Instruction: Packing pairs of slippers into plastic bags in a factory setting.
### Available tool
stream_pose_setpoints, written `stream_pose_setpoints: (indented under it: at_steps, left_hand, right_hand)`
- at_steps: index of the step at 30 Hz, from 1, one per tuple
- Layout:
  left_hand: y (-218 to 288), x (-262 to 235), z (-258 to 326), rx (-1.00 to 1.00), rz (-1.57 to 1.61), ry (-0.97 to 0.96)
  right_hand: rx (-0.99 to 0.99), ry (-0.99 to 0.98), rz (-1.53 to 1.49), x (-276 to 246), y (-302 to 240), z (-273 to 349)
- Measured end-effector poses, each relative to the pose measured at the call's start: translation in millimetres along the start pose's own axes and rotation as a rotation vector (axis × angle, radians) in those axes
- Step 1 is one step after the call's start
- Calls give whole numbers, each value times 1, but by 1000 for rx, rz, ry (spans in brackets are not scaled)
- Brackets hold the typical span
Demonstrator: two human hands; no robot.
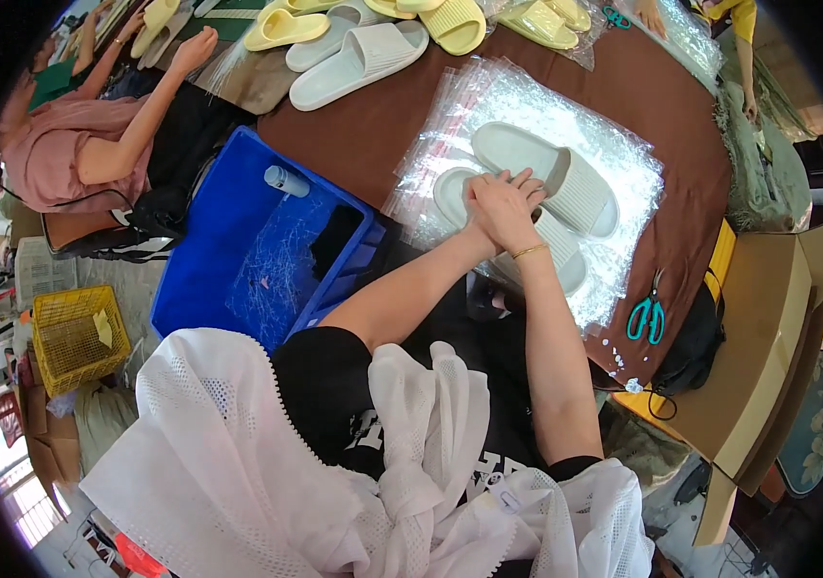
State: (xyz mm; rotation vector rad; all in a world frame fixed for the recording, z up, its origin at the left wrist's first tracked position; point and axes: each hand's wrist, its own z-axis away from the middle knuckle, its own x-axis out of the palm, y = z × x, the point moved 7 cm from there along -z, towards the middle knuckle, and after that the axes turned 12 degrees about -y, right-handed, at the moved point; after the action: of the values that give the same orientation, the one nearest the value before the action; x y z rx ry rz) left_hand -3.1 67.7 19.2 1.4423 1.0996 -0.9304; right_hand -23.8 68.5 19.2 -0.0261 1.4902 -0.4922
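A pair of pale grey slide slippers [573,188] lies on a stack of clear plastic bags [440,144] before me. My two hands overlap on the slippers. From the lower right, my right hand [506,214], with a thin bracelet at the wrist, crosses over the left; its fingertips are hard to make out. My left hand [530,185] is partly covered by it, its visible fingers spread toward the strap of the farther slipper. Between the slippers, the contact under my palms is hidden. Teal-handled scissors [646,319] lie to the right of the bags.
A blue bin [204,226] with plastic scraps and a clear bottle [286,181] stands at the left. More grey and yellow slippers [363,63] sit on the brown-covered table [334,140]'s far side. An open cardboard box [758,328] stands at right. Other people work nearby.
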Motion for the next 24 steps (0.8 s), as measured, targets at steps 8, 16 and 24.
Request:
stream_pose_setpoints:
  at_steps: [8, 16, 24]
  left_hand:
    - [0, -1, 10, 57, 90, 76]
    - [-11, -10, 22, 1, 839, 202]
    - [7, -15, 2, 44, 37, 35]
  right_hand:
    - [-43, 175, -150, -28, 6, 12]
    - [207, 323, -1706, -62, 22, 65]
    - [737, 895, -1606, -26, 78, 307]
